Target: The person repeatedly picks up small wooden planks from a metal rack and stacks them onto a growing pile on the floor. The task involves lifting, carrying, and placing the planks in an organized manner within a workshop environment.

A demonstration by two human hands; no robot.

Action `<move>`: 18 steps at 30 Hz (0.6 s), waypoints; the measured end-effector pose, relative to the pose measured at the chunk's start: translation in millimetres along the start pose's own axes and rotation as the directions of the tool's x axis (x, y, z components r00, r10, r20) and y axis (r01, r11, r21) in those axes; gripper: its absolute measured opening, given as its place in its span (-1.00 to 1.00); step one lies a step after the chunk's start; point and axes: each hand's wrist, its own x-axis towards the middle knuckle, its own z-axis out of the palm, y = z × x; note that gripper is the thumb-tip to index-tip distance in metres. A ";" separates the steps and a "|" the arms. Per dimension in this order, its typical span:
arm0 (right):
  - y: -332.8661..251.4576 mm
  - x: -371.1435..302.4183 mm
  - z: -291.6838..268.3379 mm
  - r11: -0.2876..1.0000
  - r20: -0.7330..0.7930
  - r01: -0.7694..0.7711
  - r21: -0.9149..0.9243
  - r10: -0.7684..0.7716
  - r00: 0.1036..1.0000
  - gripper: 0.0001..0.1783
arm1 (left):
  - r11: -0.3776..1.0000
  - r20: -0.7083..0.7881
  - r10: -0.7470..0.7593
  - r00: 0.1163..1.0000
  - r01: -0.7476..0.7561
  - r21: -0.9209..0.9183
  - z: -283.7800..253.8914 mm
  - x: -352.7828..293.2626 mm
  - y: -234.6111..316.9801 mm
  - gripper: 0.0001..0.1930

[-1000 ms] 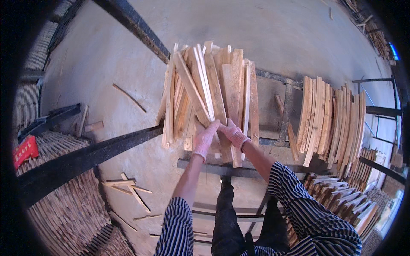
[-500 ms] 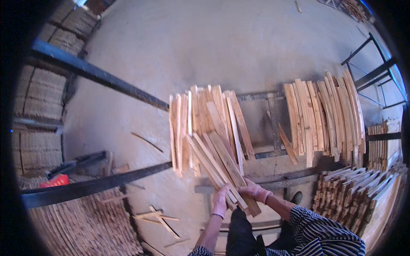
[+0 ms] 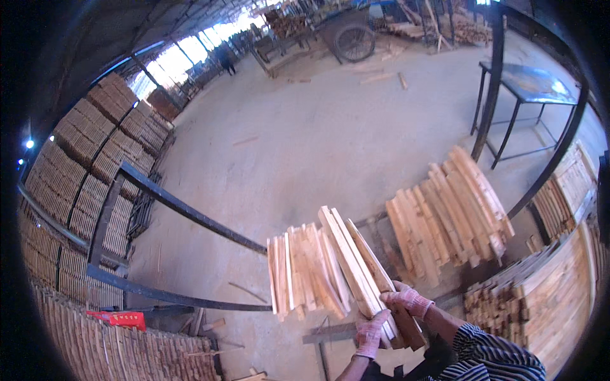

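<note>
Both my hands wear pink-white knit gloves. My left hand (image 3: 371, 334) is closed round the near end of a few long wooden strips (image 3: 356, 270), held slanting up and away from me. My right hand (image 3: 408, 300) grips the right side of the same bundle, where one strip (image 3: 372, 254) splays apart from the others. Just left of the bundle, a row of wooden strips (image 3: 302, 270) lies across a dark metal rack (image 3: 197, 219). To the right a second, larger row of strips (image 3: 438, 216) rests on the rack.
Tall stacks of strips (image 3: 76, 165) line the left side. A red object (image 3: 121, 319) lies on stacked wood at lower left. More stacked wood (image 3: 540, 286) stands close on my right. Farther off are a metal table (image 3: 537, 86) and a cart wheel (image 3: 354, 43). Scraps lie on the floor.
My view has tipped up and shows more of the far hall. The held strips have swung from leaning left over the left row to more upright, between the two rows.
</note>
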 end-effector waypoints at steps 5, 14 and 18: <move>-67.3 -111.1 -58.2 0.975 -0.023 0.187 -0.119 -0.191 0.981 -0.25 | 0.978 0.106 0.147 0.983 -0.161 0.133 101.0 -75.9 84.2 -0.31; -126.5 -256.4 -82.1 0.878 -0.363 0.388 -0.279 -0.471 0.804 -0.13 | 0.935 0.280 0.338 0.899 -0.356 0.014 208.4 -108.1 229.0 -0.21; -147.5 -308.3 -83.5 0.814 -0.388 0.578 -0.056 -0.551 0.739 -0.16 | 0.959 0.479 0.251 0.841 -0.148 -0.243 222.9 -106.2 227.4 -0.14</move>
